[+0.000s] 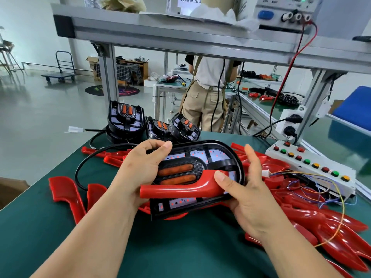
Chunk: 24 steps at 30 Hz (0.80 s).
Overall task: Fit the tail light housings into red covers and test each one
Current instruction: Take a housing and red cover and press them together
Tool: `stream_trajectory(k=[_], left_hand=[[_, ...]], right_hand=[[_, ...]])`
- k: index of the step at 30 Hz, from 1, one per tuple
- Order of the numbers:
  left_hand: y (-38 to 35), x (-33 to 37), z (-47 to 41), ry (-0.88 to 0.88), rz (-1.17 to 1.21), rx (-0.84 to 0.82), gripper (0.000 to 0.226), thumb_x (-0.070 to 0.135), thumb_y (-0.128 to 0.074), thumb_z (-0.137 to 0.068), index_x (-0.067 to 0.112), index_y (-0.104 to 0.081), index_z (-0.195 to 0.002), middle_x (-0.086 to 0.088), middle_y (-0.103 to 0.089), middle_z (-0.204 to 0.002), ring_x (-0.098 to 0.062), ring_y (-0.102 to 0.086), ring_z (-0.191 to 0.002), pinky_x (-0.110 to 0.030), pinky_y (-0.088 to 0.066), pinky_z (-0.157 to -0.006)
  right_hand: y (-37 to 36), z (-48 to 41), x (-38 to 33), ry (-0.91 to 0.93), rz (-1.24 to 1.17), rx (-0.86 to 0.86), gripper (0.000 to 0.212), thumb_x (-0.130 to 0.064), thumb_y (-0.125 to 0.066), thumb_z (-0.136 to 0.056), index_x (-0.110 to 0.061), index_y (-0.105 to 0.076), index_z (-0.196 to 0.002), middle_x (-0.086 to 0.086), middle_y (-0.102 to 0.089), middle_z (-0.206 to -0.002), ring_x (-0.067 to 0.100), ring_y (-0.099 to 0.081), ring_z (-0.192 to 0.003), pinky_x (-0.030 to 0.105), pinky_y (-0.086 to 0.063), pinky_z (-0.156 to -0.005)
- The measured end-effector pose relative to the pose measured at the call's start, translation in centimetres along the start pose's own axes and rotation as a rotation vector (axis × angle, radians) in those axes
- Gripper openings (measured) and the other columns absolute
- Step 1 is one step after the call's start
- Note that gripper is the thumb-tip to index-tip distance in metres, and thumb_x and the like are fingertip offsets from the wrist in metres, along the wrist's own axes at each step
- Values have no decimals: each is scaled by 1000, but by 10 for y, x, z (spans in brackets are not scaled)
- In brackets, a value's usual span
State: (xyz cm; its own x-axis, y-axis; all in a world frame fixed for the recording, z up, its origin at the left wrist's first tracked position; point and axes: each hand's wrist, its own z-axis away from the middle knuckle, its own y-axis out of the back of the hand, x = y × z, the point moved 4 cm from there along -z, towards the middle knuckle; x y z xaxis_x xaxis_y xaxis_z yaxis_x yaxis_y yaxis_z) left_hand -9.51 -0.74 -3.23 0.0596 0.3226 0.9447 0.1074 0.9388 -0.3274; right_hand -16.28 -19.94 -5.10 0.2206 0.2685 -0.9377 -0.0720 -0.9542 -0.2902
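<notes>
Forearms: in from lower edge, converging above desk [180, 247].
Left hand [144, 167]: curled round left end of tail light housing [210, 155], thumb on top.
Right hand [249, 197]: fingers loosely spread behind housing's right end, thumb pinching red cover [176, 190] laid across housing face.
Housing: held just above desk, centre.
Spare housings [126, 119]: far edge.
Loose covers [321, 219]: piled right.

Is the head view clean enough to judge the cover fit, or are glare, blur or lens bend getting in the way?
Head view: even light, soft shadows; white glare streaks on the red cover and the loose covers at right; the right hand looks slightly motion-smeared at its fingers, while the housing stays sharp in the left hand; the shelf beam bows from the wide lens.
</notes>
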Motion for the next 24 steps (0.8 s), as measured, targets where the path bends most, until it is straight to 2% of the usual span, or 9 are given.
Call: stream_trajectory(k=[2,5,8,10,11,13,15,18,24], left_hand=[[-4,3,3,9,39,-28,9,25,-70,-88,21,-67,-80,-7,-71,-69,-32,-73,-65,-45,-58,-54],[-11,10,10,51,125,-64,13,29,-64,-93,19,-71,-89,-9,-73,-79,-29,-72,-64,-41,-57,-53],[-11,23,11,-41,135,-103,24,45,-60,-87,29,-73,-99,-8,-71,-102,-29,-69,-95,-49,-58,-79],[-7,33,16,-282,-117,-105,26,56,-55,-88,41,-68,-106,3,-63,-121,-16,-58,-116,-43,-45,-105],[-9,38,22,-453,-327,-120,26,60,-56,-86,49,-66,-107,12,-57,-126,-7,-52,-122,-33,-39,-110],[-22,39,33,-744,-782,-197,33,64,-58,-77,58,-62,-109,28,-49,-126,3,-43,-125,-20,-31,-108],[-34,28,36,-866,-1054,-271,42,59,-64,-78,54,-59,-119,28,-50,-120,-3,-45,-122,-33,-31,-109],[-38,21,32,-839,-1096,-272,44,34,-74,-83,37,-63,-125,24,-49,-105,-10,-50,-107,-44,-41,-101],[-41,23,37,-858,-1071,-210,33,44,-65,-80,37,-72,-112,19,-56,-93,-12,-54,-97,-45,-43,-95]], right_hand=[[-2,-2,2,-102,-208,-10,94,-10,-81,-53,-40,-44,-135,-2,-74,-110,22,-73,-89,38,-58,-63],[-4,-2,5,-143,-282,-35,64,-8,-75,-62,-15,-60,-124,14,-73,-106,28,-73,-82,42,-59,-61],[-1,-3,4,-117,-348,5,50,-7,-71,-68,-9,-62,-117,19,-73,-103,31,-73,-80,43,-59,-59],[4,-5,1,-76,-374,61,50,-6,-70,-69,-11,-61,-117,17,-73,-100,30,-73,-79,42,-59,-58],[7,-7,-2,-53,-381,90,50,-6,-69,-69,-12,-61,-118,15,-74,-98,28,-73,-78,42,-59,-59],[11,-9,-6,4,-392,122,45,-6,-68,-71,-11,-62,-115,13,-74,-96,26,-73,-79,40,-60,-62],[13,-10,-8,35,-387,135,35,-7,-67,-73,-10,-66,-108,14,-75,-95,27,-73,-81,40,-61,-65],[13,-9,-6,5,-388,134,28,-12,-65,-78,-8,-68,-106,16,-74,-96,26,-73,-81,37,-60,-65],[16,-10,1,-153,-507,301,59,-51,-44,-92,1,-65,-109,23,-72,-105,33,-72,-90,47,-61,-70]])
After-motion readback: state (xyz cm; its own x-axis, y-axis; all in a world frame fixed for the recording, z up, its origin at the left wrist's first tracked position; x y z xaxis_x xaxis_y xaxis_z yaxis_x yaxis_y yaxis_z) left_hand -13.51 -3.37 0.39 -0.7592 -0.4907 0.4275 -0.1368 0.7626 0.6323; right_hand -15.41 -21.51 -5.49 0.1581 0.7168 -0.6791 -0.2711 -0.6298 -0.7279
